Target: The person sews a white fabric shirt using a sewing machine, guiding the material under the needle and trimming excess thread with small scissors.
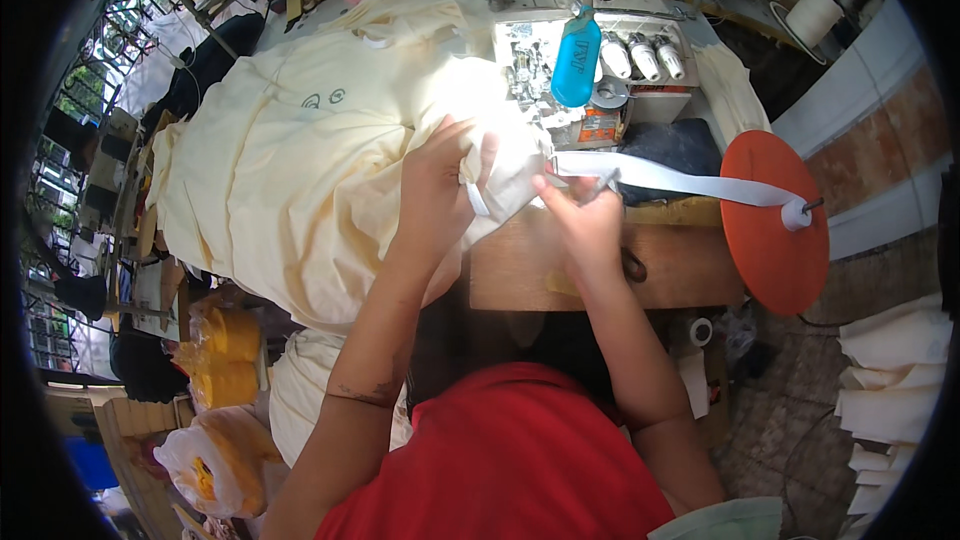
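Large cream cloth (300, 160) lies bunched over the sewing table, running up to a brightly lit sewing machine (525, 60). My left hand (435, 180) grips a fold of this cloth, and a short white strip (476, 198) loops beside its fingers. Just in front of the machine, my right hand (585, 215) is closed, thumb against fingers, where the cloth's edge meets a flat white band (660, 175). The band stretches from a red-orange reel (765, 260) on the right. Glare and fingers hide the needle area.
A blue bottle-shaped object (576, 60) hangs at the machine's front. Thread cones (812, 13) stand at the back right. The wooden table edge (600, 270) is close to my body. Yellow rolls (225, 350) sit at lower left; folded cream pieces (895, 370) are stacked on the right.
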The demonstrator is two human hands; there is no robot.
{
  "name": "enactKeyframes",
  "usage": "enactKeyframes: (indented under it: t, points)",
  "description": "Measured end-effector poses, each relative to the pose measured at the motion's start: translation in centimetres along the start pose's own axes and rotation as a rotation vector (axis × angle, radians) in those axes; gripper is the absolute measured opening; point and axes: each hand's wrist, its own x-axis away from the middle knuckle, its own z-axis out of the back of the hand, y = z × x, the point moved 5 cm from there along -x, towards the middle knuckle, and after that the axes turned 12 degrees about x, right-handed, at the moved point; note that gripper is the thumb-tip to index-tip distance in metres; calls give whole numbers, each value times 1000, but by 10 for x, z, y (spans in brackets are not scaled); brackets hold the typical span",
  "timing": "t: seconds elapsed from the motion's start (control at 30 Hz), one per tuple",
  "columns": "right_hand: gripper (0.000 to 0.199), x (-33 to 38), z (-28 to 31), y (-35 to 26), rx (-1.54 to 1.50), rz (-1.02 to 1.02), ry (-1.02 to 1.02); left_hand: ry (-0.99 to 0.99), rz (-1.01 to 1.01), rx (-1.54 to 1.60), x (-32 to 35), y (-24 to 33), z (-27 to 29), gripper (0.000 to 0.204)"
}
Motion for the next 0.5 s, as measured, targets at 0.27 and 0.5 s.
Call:
enactKeyframes:
  t: [0.27, 0.5]
  points:
    - [22, -6, 3, -1, 87, -156, -248, -226, -64, -165, 25, 5, -15, 22]
    - [21, -1, 2, 3, 108, -195, -260, -160, -137, -180, 32, 7, -24, 27]
